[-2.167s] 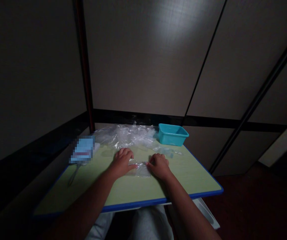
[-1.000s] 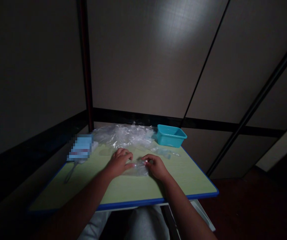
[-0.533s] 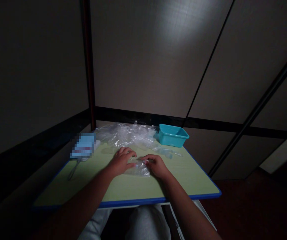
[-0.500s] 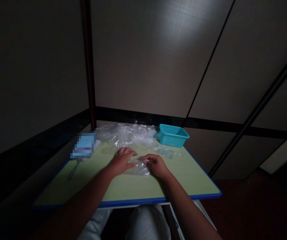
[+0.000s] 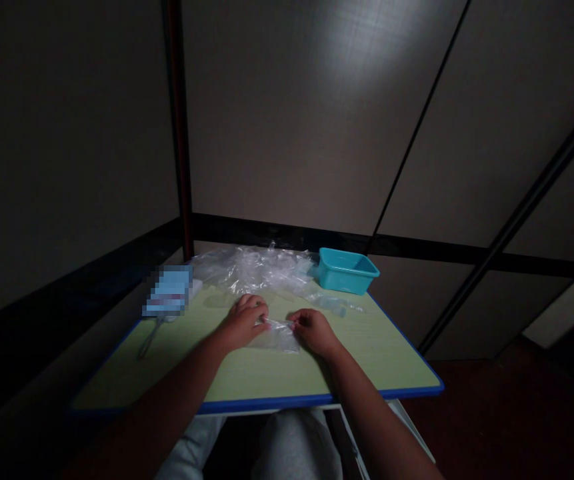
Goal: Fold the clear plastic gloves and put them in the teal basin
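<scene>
A clear plastic bag (image 5: 277, 337) lies on the pale green table (image 5: 267, 379), its far edge slightly raised between my hands. My left hand (image 5: 245, 324) pinches that edge at the left with thumb and fingertips. At the right corner, my right hand (image 5: 313, 329) grips the same edge between thumb and forefinger. Whatever the bag may contain is too faint to make out. Behind my hands spreads a crumpled heap of clear plastic bags (image 5: 257, 268).
A turquoise plastic basket (image 5: 347, 273) stands at the back right. Beside it lies a flat clear piece of plastic (image 5: 334, 306). A pixelated light-blue object (image 5: 168, 291) with a strap (image 5: 151, 339) sits at the left edge. Wall panels (image 5: 287, 133) rise behind the table.
The fingers of my left hand have closed from a spread pose onto the bag's edge. That edge is now straighter and drawn between both hands. My right hand keeps its pinch.
</scene>
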{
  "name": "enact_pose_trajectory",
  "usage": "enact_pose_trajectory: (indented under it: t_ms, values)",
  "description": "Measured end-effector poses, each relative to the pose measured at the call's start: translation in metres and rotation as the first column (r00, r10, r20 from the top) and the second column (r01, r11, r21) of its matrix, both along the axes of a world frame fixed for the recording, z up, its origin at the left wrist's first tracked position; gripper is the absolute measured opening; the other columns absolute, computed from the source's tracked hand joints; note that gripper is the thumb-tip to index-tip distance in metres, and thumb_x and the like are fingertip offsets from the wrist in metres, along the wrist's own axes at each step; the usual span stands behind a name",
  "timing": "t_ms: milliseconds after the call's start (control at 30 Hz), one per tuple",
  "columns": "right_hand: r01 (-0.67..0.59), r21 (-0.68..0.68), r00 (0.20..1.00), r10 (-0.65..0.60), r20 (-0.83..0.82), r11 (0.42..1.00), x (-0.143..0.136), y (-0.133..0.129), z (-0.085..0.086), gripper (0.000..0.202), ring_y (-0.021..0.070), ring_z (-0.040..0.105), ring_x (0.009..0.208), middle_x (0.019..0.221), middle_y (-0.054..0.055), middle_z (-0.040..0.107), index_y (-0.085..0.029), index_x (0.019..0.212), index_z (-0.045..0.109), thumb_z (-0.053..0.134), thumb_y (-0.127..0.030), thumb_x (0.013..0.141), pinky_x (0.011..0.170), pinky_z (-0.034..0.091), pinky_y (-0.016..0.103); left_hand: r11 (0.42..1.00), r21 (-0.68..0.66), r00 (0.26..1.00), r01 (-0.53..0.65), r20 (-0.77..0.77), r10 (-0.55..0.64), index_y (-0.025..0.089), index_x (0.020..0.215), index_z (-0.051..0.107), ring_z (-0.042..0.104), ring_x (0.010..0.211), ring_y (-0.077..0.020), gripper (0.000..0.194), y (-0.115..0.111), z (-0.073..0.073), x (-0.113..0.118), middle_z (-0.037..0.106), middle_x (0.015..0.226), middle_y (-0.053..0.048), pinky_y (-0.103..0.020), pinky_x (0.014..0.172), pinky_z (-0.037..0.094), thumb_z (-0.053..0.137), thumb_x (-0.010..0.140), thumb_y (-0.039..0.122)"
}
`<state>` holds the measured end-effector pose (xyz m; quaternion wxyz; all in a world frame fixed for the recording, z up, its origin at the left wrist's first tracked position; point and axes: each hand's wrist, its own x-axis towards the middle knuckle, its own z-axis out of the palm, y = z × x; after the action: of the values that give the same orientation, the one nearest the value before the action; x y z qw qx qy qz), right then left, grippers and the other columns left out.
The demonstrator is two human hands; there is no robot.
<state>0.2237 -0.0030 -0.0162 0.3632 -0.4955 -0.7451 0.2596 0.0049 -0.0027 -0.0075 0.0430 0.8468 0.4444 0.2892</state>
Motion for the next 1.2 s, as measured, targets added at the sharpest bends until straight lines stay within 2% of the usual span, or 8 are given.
enact_pose_trajectory:
  t_ms: [267,367,533,633,700,800,933,1200]
  values:
    - [0.049,0.056,0.985,-0.057,0.164,0.997,-0.001,-0.007,0.009,0.009,0.0143,0.055,0.067,0.068,-0.001,0.063,-0.019,0.071,0.064,0.059,-0.027,0.070,0.068,0.037,0.025,0.999,0.021,1.000,-0.027,-0.006,0.028,0.022,0.074,0.053,0.043,0.097,-0.0202,0.008,0.000,-0.002,0.000,0.054,0.093,-0.001,-0.033,0.085,0.034,0.061,0.075,0.024]
    - [0.083,0.091,0.972,-0.100,0.214,0.992,0.000,-0.011,0.012,0.007,0.0160,0.054,0.074,0.071,0.000,0.062,-0.020,0.070,0.062,0.060,-0.026,0.069,0.069,0.035,0.026,0.998,0.033,0.998,-0.061,-0.006,0.061,0.023,0.077,0.054,0.044,0.097,-0.0208,0.008,-0.001,0.001,0.001,0.055,0.094,-0.001,-0.034,0.086,0.035,0.061,0.074,0.024]
    - [0.098,0.124,0.950,-0.130,0.283,0.987,-0.002,-0.013,0.015,0.004,0.0169,0.051,0.082,0.075,0.000,0.061,-0.020,0.070,0.060,0.060,-0.024,0.069,0.071,0.031,0.026,0.987,0.084,0.991,-0.137,0.013,0.136,0.022,0.102,0.053,0.037,0.115,-0.0230,0.024,-0.012,0.013,0.005,0.052,0.115,-0.006,-0.039,0.098,0.026,0.055,0.079,0.027]
    - [0.107,0.135,0.938,-0.145,0.316,0.985,-0.003,-0.013,0.015,0.004,0.0169,0.050,0.083,0.076,0.000,0.061,-0.020,0.070,0.060,0.060,-0.024,0.069,0.071,0.030,0.025,0.987,0.098,0.990,-0.131,-0.045,0.136,0.022,0.125,0.042,0.020,0.130,-0.0239,0.044,-0.031,0.017,0.012,0.037,0.137,-0.007,-0.044,0.106,0.013,0.047,0.084,0.036]
    - [0.107,0.140,0.930,-0.149,0.336,0.984,-0.004,-0.012,0.015,0.005,0.0172,0.049,0.084,0.078,0.000,0.061,-0.020,0.071,0.060,0.061,-0.024,0.068,0.071,0.029,0.025,0.996,0.056,0.986,-0.063,-0.151,0.070,0.022,0.135,0.031,0.010,0.134,-0.0246,0.061,-0.045,0.014,0.018,0.023,0.146,-0.006,-0.048,0.106,0.007,0.042,0.084,0.052]
    - [0.112,0.145,0.919,-0.158,0.362,0.983,-0.004,-0.012,0.015,0.008,0.0180,0.048,0.086,0.080,0.001,0.060,-0.020,0.072,0.059,0.062,-0.026,0.068,0.071,0.028,0.026,0.998,-0.057,0.969,-0.027,-0.248,0.012,0.019,0.141,0.019,0.008,0.135,-0.0244,0.076,-0.062,0.006,0.027,0.013,0.148,-0.008,-0.050,0.106,0.004,0.031,0.081,0.065]
    - [0.144,0.153,0.904,-0.193,0.381,0.978,-0.004,-0.014,0.015,0.013,0.0196,0.046,0.089,0.084,0.003,0.059,-0.019,0.073,0.058,0.058,-0.031,0.072,0.071,0.026,0.028,0.987,-0.134,0.959,-0.088,-0.280,0.047,0.013,0.140,0.019,0.011,0.135,-0.0249,0.080,-0.067,0.000,0.033,0.017,0.146,-0.012,-0.051,0.106,0.004,0.020,0.082,0.067]
    - [0.206,0.132,0.897,-0.241,0.370,0.970,-0.006,-0.028,0.016,0.017,0.0202,0.045,0.092,0.086,0.003,0.058,-0.018,0.068,0.056,0.054,-0.033,0.075,0.074,0.025,0.031,0.985,-0.133,0.960,-0.106,-0.273,0.067,0.011,0.139,0.022,0.014,0.134,-0.0246,0.077,-0.066,-0.001,0.033,0.018,0.145,-0.013,-0.050,0.107,0.007,0.016,0.084,0.065]
